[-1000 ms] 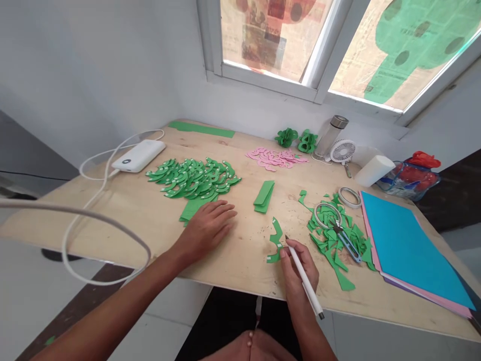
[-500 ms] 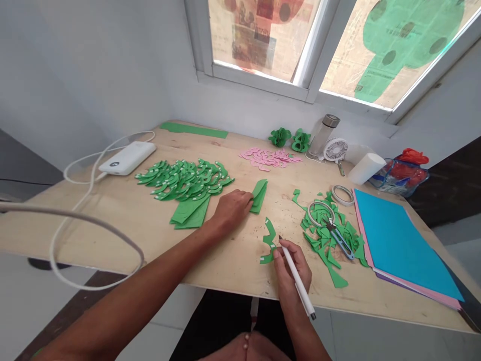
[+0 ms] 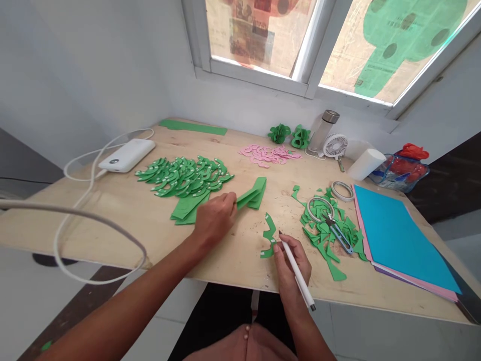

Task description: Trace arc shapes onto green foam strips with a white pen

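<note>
My left hand [image 3: 216, 218] has just closed on a folded green strip [image 3: 247, 197] and tilted it up, far end against the folded green paper [image 3: 258, 198] mid-desk [image 3: 225, 265], so a piece is now pinched in hand. It looks narrow and, as far as my covering fingers show, uncut. Near the front edge, my right hand [image 3: 295, 260] grips a white pen [image 3: 298, 276] beside a wavy green cut-out [image 3: 268, 233].

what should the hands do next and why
Probably bring the green strip in the left hand down flat beside the green cut-out. The strip is lifted at the left hand's end, and the right hand has the pen ready, its tip close to the cut-out, so the paper seems best placed within the pen's reach.
</note>
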Motion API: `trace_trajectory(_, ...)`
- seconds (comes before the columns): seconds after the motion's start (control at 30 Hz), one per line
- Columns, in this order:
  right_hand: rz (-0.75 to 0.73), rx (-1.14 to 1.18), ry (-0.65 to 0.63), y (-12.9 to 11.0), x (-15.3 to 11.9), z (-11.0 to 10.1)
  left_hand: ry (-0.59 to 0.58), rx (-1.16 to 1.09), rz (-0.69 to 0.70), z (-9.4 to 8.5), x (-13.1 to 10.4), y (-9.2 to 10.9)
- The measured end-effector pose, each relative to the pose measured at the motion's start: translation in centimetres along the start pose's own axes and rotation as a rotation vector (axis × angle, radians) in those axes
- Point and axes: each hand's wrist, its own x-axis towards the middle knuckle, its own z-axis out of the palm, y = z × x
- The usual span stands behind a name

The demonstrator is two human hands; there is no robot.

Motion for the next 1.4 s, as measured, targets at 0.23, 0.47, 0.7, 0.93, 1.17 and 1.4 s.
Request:
trace_trajectory(0.23,0.018,0.006,-0.012,-1.2,0.2,0.2,-0.063,-0.154,0.096,-1.9,-7.2,1.5)
trace_trajectory(0.47,0.021,-0.038,-0.03,-1.6,0.5,0.7,-0.055,-0.44,0.277,-0.6,-6.6,-0.7)
trace_trajectory(0.7,0.026,-0.059,-0.049,-2.0,0.4,1.0,-0.187,-0.392,0.498,0.6,-5.6,-1.0)
trace_trajectory(0.93,0.032,-0.109,-0.075,-1.6,0.1,1.3,-0.175,-0.377,0.44,-0.1,-7.2,-0.2)
trace_trajectory(1.17,-0.063,-0.274,-0.136,-0.8,-0.1,1.1,-0.182,-0.381,0.423,-0.6,-7.9,-0.3)
trace_trajectory(1.4,-0.221,-0.458,-0.206,-1.9,-0.5,1.5,-0.179,-0.481,0.469,-0.7,-7.2,-0.9)
